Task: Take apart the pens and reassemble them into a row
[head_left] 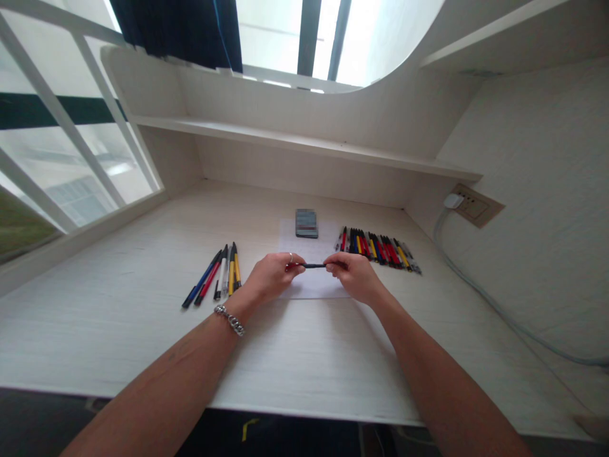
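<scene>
Both my hands meet over a white sheet of paper point(311, 244) on the pale wooden desk point(143, 298). My left hand point(271, 276), with a ring and a metal bracelet on its wrist, pinches one end of a thin dark pen point(314, 265). My right hand point(352, 276) pinches the other end. The pen lies level between them, just above the paper. A red part shows by the left fingertips.
Several pens point(216, 276) in blue, red, white and yellow lie to the left. A longer row of coloured pens point(378, 249) lies to the right. A dark phone point(306, 223) rests at the paper's far edge. A wall socket point(473, 204) with a white cable point(480, 292) is at the right.
</scene>
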`<move>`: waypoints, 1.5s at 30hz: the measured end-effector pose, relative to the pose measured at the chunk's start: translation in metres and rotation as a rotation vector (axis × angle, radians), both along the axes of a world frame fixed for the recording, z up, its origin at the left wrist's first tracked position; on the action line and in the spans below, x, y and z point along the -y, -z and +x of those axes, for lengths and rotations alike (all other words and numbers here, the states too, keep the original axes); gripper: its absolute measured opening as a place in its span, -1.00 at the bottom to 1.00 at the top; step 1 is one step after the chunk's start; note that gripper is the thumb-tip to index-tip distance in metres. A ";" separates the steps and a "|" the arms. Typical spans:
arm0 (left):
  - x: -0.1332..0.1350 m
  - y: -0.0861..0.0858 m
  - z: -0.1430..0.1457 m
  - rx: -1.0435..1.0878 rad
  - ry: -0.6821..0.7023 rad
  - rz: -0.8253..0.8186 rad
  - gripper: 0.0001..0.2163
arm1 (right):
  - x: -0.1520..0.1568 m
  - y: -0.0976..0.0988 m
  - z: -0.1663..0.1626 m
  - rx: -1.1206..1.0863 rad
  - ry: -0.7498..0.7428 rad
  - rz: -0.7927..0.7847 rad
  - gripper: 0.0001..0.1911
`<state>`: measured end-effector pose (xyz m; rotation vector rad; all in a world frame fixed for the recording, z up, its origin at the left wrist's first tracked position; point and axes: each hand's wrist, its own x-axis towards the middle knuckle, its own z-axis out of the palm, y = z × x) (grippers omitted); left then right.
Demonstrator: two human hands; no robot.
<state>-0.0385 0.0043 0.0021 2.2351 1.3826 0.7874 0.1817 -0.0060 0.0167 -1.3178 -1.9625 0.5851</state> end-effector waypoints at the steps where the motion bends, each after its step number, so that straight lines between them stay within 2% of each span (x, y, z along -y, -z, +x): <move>1: -0.001 0.001 0.000 0.018 0.015 -0.011 -0.78 | 0.000 -0.001 0.001 0.007 -0.004 0.001 -0.83; 6: -0.004 0.002 0.002 0.083 0.063 -0.025 -0.75 | -0.002 -0.003 0.006 -0.013 0.025 -0.011 -0.81; 17: -0.004 0.002 0.001 0.062 0.081 -0.006 -0.79 | -0.003 0.001 0.006 -0.030 -0.001 -0.027 -0.83; 25: 0.000 0.002 0.002 0.014 -0.008 0.045 -0.77 | 0.001 0.001 0.000 -0.030 0.014 -0.004 -0.83; 45: 0.007 -0.003 0.009 -0.028 -0.037 0.096 -0.79 | 0.002 0.002 -0.008 -0.041 0.040 -0.004 -0.84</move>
